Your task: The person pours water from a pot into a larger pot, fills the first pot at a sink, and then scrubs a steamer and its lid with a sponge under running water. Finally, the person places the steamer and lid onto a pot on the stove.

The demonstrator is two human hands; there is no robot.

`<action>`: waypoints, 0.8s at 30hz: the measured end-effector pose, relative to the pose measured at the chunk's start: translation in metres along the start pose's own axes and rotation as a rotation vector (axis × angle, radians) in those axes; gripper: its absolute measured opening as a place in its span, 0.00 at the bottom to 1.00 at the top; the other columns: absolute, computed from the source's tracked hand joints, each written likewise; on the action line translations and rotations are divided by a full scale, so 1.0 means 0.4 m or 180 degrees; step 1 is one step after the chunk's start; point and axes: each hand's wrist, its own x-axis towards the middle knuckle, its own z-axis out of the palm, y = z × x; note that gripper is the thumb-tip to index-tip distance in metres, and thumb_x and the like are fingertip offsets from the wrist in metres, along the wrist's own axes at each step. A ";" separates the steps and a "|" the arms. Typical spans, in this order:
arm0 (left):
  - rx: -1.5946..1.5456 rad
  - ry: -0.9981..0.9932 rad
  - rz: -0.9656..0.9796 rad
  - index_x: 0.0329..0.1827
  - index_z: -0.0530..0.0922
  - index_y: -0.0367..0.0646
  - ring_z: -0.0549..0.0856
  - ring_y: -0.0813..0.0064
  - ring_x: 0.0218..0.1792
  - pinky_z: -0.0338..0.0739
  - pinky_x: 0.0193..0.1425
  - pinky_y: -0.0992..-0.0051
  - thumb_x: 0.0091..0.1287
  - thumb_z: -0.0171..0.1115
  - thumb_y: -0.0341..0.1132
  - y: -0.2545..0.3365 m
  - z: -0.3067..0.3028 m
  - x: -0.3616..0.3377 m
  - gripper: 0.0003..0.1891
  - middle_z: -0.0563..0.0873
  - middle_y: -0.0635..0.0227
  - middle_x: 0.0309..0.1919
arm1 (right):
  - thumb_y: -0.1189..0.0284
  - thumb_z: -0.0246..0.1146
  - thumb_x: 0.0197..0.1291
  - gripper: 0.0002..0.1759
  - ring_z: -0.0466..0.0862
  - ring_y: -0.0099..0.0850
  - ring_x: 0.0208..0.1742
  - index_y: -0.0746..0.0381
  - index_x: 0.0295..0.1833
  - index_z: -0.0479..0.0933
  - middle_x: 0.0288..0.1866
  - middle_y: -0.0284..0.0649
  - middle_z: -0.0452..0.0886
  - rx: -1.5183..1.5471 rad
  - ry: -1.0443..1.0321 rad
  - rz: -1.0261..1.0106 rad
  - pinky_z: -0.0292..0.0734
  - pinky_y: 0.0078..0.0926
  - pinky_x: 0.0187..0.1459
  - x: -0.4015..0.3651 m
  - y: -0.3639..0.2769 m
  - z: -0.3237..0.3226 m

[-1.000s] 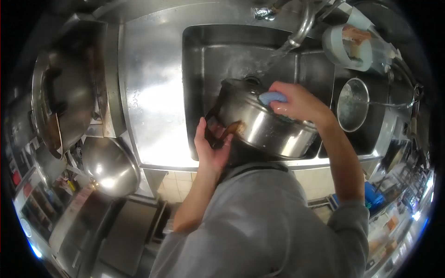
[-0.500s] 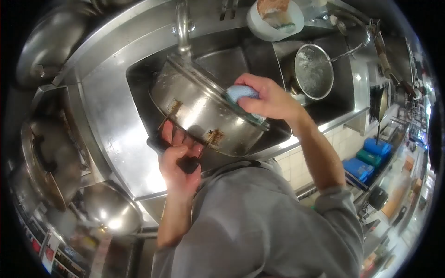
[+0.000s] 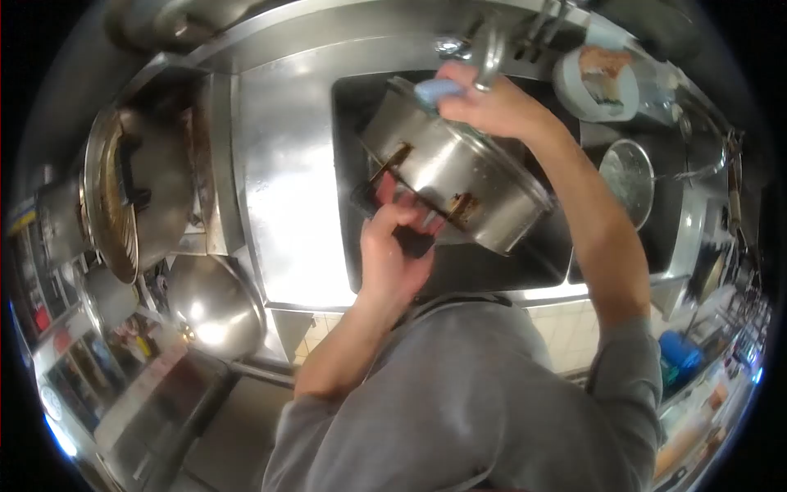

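Note:
A large steel pot (image 3: 438, 168) is tilted over the sink (image 3: 525, 266), with brown stains around its handle mounts. My left hand (image 3: 389, 254) is closed around the pot's dark side handle (image 3: 412, 240), its fingers passing behind the grip. At the far end of the pot's rim, my right hand (image 3: 500, 107) presses a light blue sponge (image 3: 438, 92). Part of the sponge is hidden under the fingers. The faucet (image 3: 492, 53) hangs just above that hand.
A white tub (image 3: 607, 102) with sponges in it stands behind the sink. A round strainer or pan (image 3: 627, 176) sits in the right basin. To the left are a steel counter (image 3: 287, 164), a large lidded pan (image 3: 135, 189) and a steel bowl (image 3: 215, 307).
My right hand has slid the sponge along the rim to the pot's far end, near the faucet. The view has turned, shifting the surroundings rightward. My left hand keeps its hold.

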 end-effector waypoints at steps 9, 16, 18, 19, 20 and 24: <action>-0.1051 0.0545 -0.0266 0.57 0.71 0.34 0.80 0.53 0.60 0.78 0.70 0.48 0.72 0.56 0.36 0.031 0.111 -0.027 0.16 0.79 0.53 0.55 | 0.66 0.64 0.64 0.20 0.83 0.49 0.55 0.62 0.59 0.76 0.54 0.51 0.81 -0.0724 0.1075 -0.0958 0.78 0.40 0.56 0.094 -0.033 0.075; -0.0871 0.0324 0.0266 0.56 0.73 0.31 0.84 0.48 0.53 0.82 0.66 0.47 0.70 0.57 0.40 -0.054 0.097 0.221 0.20 0.82 0.46 0.52 | 0.71 0.67 0.64 0.18 0.85 0.40 0.48 0.64 0.57 0.76 0.51 0.48 0.81 -0.0564 0.1755 -0.0932 0.80 0.34 0.51 -0.051 0.156 0.068; -0.0803 0.0031 0.0532 0.53 0.77 0.34 0.84 0.47 0.53 0.81 0.66 0.47 0.65 0.59 0.42 -0.054 0.090 0.331 0.20 0.84 0.47 0.50 | 0.74 0.69 0.61 0.19 0.82 0.32 0.48 0.65 0.57 0.76 0.48 0.43 0.80 -0.0373 0.2248 -0.0755 0.80 0.30 0.50 -0.116 0.213 0.066; -0.1241 0.0036 0.0303 0.53 0.77 0.34 0.84 0.46 0.52 0.79 0.67 0.45 0.65 0.59 0.42 -0.047 0.086 0.375 0.20 0.84 0.48 0.50 | 0.75 0.69 0.61 0.18 0.82 0.31 0.48 0.65 0.56 0.76 0.48 0.43 0.80 -0.0183 0.2358 -0.0630 0.80 0.29 0.50 -0.159 0.228 0.074; -0.1009 0.0226 0.0620 0.53 0.77 0.33 0.82 0.46 0.56 0.75 0.71 0.43 0.67 0.57 0.43 -0.043 0.095 0.411 0.21 0.83 0.47 0.52 | 0.74 0.69 0.61 0.19 0.82 0.31 0.48 0.65 0.57 0.76 0.48 0.43 0.80 -0.0030 0.2344 -0.0387 0.80 0.29 0.50 -0.197 0.245 0.088; -0.1157 0.0772 0.0284 0.63 0.72 0.31 0.73 0.50 0.67 0.68 0.76 0.43 0.67 0.59 0.46 -0.026 0.159 0.429 0.29 0.72 0.46 0.66 | 0.71 0.69 0.60 0.23 0.85 0.42 0.51 0.62 0.60 0.75 0.53 0.49 0.80 -0.0030 0.1851 0.0135 0.82 0.38 0.52 -0.288 0.334 0.210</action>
